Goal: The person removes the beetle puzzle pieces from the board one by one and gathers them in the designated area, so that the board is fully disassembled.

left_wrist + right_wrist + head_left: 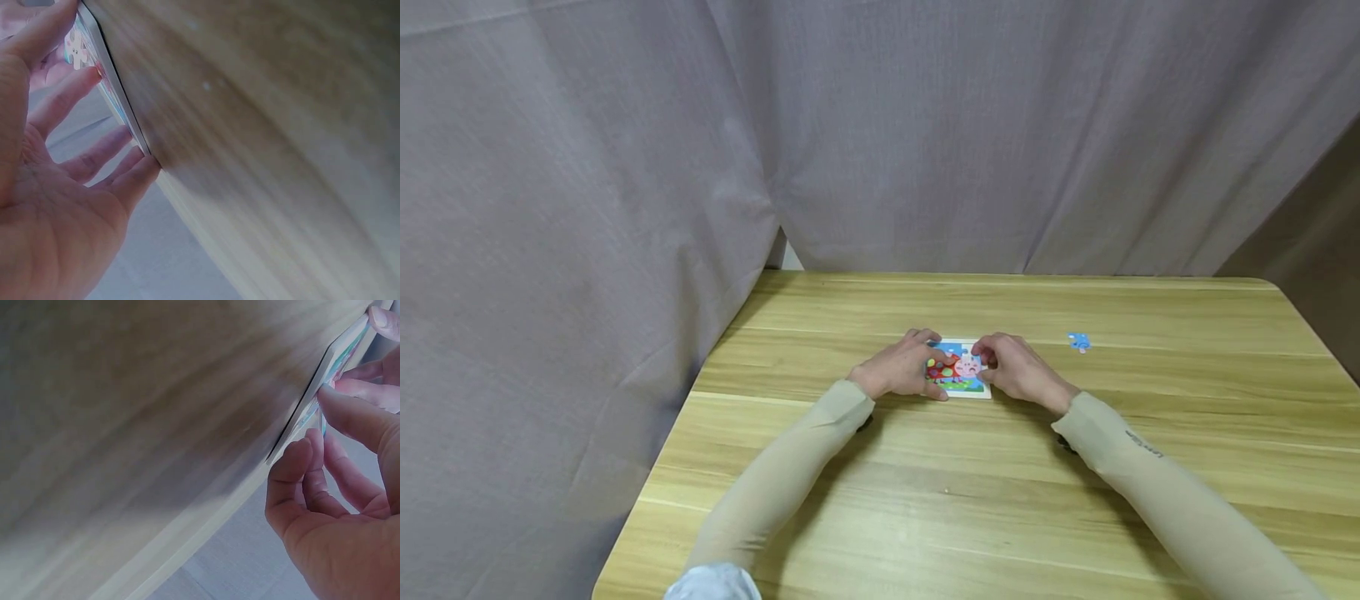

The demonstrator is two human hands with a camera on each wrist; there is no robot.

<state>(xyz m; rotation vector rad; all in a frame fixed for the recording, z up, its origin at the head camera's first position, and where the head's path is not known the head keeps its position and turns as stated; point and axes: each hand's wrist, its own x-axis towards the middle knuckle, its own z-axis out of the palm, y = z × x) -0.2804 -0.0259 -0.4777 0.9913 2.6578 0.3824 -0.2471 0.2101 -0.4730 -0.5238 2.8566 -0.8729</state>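
Note:
A small jigsaw puzzle (957, 385) with a cartoon pig picture lies in a white-bordered tray on the table. My left hand (910, 364) spans its left part, thumb at the near edge and fingertips along the far edge. One finger reaches over the picture. In the left wrist view, the fingertips (150, 164) meet the tray's edge. My right hand (1017, 368) is at the tray's upper right, fingers curled in toward the thumb. It pinches a thin puzzle piece (322, 420), mostly hidden by the fingers. A pale gap shows in the picture's upper right.
A loose blue puzzle piece (1079, 342) lies on the wooden table (925, 517), to the right of my right hand. Grey curtain (910, 142) hangs behind the table's far edge and along its left side.

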